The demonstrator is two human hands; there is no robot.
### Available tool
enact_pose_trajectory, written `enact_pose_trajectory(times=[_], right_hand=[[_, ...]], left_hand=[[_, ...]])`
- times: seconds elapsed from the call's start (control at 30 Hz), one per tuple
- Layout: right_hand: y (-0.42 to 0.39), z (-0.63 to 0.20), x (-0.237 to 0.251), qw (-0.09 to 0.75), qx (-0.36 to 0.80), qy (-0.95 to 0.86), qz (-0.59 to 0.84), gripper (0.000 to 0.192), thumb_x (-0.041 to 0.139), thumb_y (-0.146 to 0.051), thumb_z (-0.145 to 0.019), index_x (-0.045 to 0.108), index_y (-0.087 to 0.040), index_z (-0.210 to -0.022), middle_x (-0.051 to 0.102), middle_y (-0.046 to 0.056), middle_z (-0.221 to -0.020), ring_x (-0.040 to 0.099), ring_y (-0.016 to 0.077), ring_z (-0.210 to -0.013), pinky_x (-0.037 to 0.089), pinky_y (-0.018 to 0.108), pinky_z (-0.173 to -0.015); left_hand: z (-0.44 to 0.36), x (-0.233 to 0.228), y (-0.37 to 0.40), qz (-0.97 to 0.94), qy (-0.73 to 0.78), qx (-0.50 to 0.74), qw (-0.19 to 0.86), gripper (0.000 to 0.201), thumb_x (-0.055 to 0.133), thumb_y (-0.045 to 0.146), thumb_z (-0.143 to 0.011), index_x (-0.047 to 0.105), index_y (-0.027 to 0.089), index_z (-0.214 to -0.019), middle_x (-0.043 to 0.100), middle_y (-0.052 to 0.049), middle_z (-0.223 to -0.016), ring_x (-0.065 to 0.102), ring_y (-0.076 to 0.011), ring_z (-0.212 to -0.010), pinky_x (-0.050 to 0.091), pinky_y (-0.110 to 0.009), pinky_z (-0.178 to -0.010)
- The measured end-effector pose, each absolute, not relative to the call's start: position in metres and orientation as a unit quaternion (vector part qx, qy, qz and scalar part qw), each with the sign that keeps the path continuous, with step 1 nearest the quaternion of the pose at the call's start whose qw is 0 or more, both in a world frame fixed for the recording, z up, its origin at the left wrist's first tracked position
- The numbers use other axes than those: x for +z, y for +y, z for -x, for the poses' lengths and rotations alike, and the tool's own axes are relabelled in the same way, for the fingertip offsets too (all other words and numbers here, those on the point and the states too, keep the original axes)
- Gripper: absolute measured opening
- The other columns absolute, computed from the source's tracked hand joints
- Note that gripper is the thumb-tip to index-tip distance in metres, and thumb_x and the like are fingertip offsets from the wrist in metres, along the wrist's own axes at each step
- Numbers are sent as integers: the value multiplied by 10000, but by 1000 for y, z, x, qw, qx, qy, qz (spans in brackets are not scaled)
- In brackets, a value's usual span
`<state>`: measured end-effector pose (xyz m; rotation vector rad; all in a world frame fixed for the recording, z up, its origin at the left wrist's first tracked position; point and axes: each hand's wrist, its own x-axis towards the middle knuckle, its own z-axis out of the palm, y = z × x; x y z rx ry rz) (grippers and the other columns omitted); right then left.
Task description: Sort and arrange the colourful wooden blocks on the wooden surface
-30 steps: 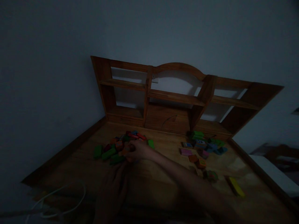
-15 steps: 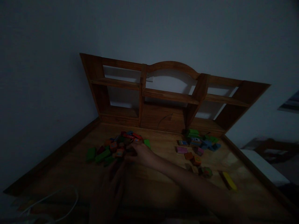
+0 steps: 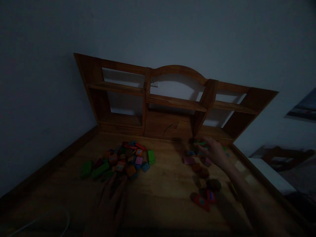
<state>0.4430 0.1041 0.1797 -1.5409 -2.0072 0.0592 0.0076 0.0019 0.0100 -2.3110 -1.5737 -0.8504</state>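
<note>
Low light blurs the details. My right hand [image 3: 213, 151] reaches to the far right of the wooden table [image 3: 163, 194], its fingers closed around a green block [image 3: 201, 143]. Below that hand are pink blocks [image 3: 189, 160] and orange blocks [image 3: 197, 167]. My left hand [image 3: 112, 197] lies near the table's front left, fingers apart and holding nothing I can see. Its fingertips are just in front of a pile of mixed toy blocks [image 3: 120, 165]. A green block [image 3: 151, 157] stands at the pile's right side.
A wooden shelf unit [image 3: 172, 101] stands along the back of the table against the wall. Red blocks [image 3: 201, 201] lie at the front right, near a dark, rounded block [image 3: 213, 185]. A white cable [image 3: 66, 217] loops at the front left. A chair [image 3: 283, 156] stands beyond the right edge.
My right hand has gone from the left pile across to the blocks at the far right. Red blocks now show near where my forearm was. My left hand stays by the pile.
</note>
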Motion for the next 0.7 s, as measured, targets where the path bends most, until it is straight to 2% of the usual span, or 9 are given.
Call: enact_pose_trajectory(times=[0.07, 0.17, 0.33, 0.53, 0.63, 0.7], right_hand=[[107, -482, 170, 244, -17, -761, 602, 305, 640, -349, -891, 677, -214, -1163, 704, 122, -1143, 688, 286, -1030, 535, 410, -907], [112, -518, 150, 162, 14, -761, 628, 368, 681, -258, -846, 668, -243, -1214, 694, 132, -1227, 683, 295, -1082, 525, 402, -922], [124, -521, 132, 112, 58, -767, 629, 420, 662, -150, -834, 667, -214, -1249, 715, 152, -1184, 704, 263, -1050, 510, 334, -884], [140, -509, 130, 45, 31, -773, 632, 238, 664, -156, -836, 725, -172, -1066, 743, 164, -1029, 712, 243, -917, 468, 299, -772], [148, -510, 134, 23, 31, -766, 641, 163, 740, -176, -757, 732, -165, -919, 745, 118, -859, 701, 250, -788, 446, 299, -681], [150, -504, 142, 25, 31, -768, 639, 152, 749, -219, -753, 715, -163, -890, 731, 89, -808, 682, 239, -742, 430, 287, -650]], left_hand=[[-6, 10, 2, 800, -514, -292, 104, 512, 417, 174, -937, 534, 332, -1411, 475, -20, -1488, 326, -298, -1449, 467, -519, -1075], [-7, 11, 2, 782, -529, -312, 102, 493, 440, 203, -933, 539, 321, -1402, 482, -36, -1480, 378, -302, -1414, 489, -512, -1048], [-8, 13, 2, 778, -535, -314, 97, 467, 423, 214, -946, 550, 319, -1382, 477, -29, -1484, 390, -299, -1406, 481, -519, -1049], [-8, 13, 1, 787, -530, -301, 100, 487, 391, 182, -964, 517, 295, -1421, 479, -28, -1487, 361, -273, -1430, 475, -473, -1069], [-11, 17, -1, 786, -539, -285, 103, 518, 398, 167, -968, 461, 273, -1471, 453, -35, -1511, 327, -267, -1451, 440, -457, -1108], [-13, 19, -1, 781, -551, -274, 105, 544, 396, 164, -972, 410, 262, -1507, 427, -39, -1532, 312, -262, -1459, 429, -449, -1120]])
